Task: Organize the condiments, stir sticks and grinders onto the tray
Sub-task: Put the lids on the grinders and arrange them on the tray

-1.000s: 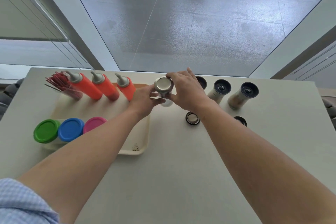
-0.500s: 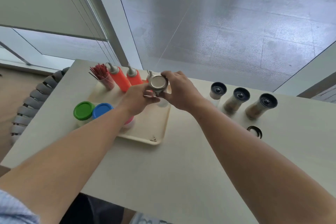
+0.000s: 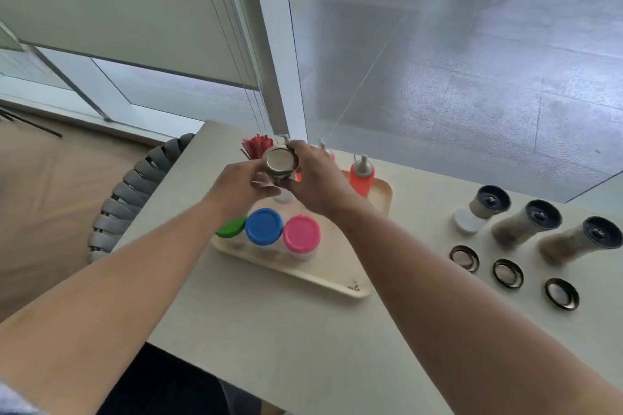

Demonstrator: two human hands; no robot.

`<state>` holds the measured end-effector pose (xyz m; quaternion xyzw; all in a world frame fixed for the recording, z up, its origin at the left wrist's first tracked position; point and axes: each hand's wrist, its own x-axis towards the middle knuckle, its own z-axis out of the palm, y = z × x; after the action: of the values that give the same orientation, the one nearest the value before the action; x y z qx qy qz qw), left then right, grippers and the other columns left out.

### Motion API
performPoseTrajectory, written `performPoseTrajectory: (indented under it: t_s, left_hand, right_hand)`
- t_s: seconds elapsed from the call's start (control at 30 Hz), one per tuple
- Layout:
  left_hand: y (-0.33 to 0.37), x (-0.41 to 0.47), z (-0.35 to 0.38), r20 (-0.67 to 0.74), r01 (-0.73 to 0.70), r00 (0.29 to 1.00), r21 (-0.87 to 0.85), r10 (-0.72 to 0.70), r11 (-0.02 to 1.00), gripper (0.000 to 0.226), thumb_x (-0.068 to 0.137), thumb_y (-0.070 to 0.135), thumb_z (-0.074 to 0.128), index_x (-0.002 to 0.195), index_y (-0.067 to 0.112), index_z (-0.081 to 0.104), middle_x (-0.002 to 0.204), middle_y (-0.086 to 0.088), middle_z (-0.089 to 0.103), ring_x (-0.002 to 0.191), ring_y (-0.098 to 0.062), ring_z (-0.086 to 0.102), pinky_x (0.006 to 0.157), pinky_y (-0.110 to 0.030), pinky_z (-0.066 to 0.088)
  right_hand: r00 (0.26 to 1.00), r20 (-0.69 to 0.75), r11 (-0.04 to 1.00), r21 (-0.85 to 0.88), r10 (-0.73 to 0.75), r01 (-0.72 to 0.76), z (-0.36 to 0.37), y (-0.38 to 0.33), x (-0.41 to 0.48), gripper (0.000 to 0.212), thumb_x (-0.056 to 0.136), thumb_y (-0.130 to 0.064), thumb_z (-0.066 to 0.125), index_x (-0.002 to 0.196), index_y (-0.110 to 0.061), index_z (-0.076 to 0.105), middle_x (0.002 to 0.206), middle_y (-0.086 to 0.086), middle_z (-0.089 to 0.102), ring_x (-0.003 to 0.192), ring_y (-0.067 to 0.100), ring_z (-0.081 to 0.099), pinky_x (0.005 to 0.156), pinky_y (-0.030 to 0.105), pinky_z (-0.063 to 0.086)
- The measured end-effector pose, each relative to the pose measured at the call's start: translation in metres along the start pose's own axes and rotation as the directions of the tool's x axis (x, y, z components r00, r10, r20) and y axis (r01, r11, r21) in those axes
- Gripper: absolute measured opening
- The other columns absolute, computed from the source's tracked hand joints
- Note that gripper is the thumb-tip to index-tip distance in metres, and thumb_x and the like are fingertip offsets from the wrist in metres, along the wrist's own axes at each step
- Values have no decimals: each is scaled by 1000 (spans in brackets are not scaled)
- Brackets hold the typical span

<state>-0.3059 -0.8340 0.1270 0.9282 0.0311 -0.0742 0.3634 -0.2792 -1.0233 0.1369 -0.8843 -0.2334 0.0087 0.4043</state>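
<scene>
1. Your left hand (image 3: 241, 187) and right hand (image 3: 318, 178), centre of frame: both curl round one grinder (image 3: 279, 162). Its steel cap faces the camera.
2. The held grinder sits over the far half of the tray (image 3: 337, 284). Whether its base touches the tray cannot be told.
3. Tray: cream, on the pale table (image 3: 303, 340), centre of frame.
4. Near edge of tray: three jars in a row just beside one another, with green lid (image 3: 232, 226), blue lid (image 3: 264, 226) and pink lid (image 3: 301, 234).
5. Far edge of tray: red stir sticks (image 3: 258, 145) above your left hand; one orange squeeze bottle (image 3: 361, 175) upright, right of your right hand.
6. Right of frame, off the tray: three dark-topped grinders (image 3: 529, 222) in a row.
7. Below them: three loose caps (image 3: 508, 273) lying flat, apart.
8. Left of frame: grey chair (image 3: 135, 192) beside the table.
</scene>
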Motion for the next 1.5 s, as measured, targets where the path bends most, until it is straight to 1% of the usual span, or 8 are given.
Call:
performPoseTrajectory:
  t_s: [0.1,0.23,0.33,0.67,0.77,0.9,1.3,1.5]
  left_hand:
    - [-31,10,-16,-7,25,1000,10,-24,1000,35,77,16,87,105,32,73,99,8,77,97,-10,72,93,-37,56]
    - [-63,22,-26,12,54,998,9,-54,999,36,81,13,84,107,32,69,105,5,75,101,-11,69,76,-9,45]
    - [-84,31,-28,23,71,997,18,-71,997,36,83,16,83,115,27,70,109,6,74,102,-11,67,75,-10,42]
    - [-118,52,-16,44,159,986,-3,-158,987,39,86,14,80,121,26,68,104,13,67,96,-5,60,68,-2,34]
    - [-121,54,-12,55,178,982,18,-178,984,38,87,15,80,122,25,67,101,12,64,94,-7,58,68,-9,37]
    - [-127,54,-5,87,213,973,42,-216,976,40,87,19,79,125,26,66,106,8,67,95,-10,58,84,-25,40]
    - [-128,51,-7,57,224,972,43,-226,974,50,91,14,70,139,24,57,131,0,67,122,-21,60,96,-31,45]
    - [-110,27,-26,-124,156,980,12,-153,988,67,86,13,72,149,16,49,142,-3,60,131,-19,55,114,-37,42]
  right_hand:
    - [1000,-8,1000,15,16,-16,36,-7,21,52,83,-23,82,126,-9,56,115,10,66,102,28,61,83,36,50]
    - [998,15,997,33,63,-63,73,-9,40,53,84,-21,80,130,-11,54,117,9,67,105,25,61,84,31,48]
    - [994,30,994,35,105,-106,99,-8,52,53,85,-21,78,131,-14,52,119,8,63,107,26,58,89,40,51]
    - [982,43,983,-9,182,-182,143,2,69,54,83,-8,75,132,-13,51,120,7,61,106,25,58,85,33,48]
    - [977,49,979,-25,205,-204,148,5,68,52,82,-6,75,128,-13,51,119,7,61,105,26,58,84,33,48]
    - [970,69,973,-31,232,-230,156,9,64,56,81,-4,75,130,-14,50,125,7,60,110,27,58,90,33,49]
    - [980,38,981,-4,195,-195,148,6,57,50,90,-15,70,134,-10,48,128,12,58,111,31,58,89,40,49]
    - [990,8,988,-66,140,-139,105,3,36,48,91,-15,68,135,-7,49,134,12,54,115,31,56,90,34,46]
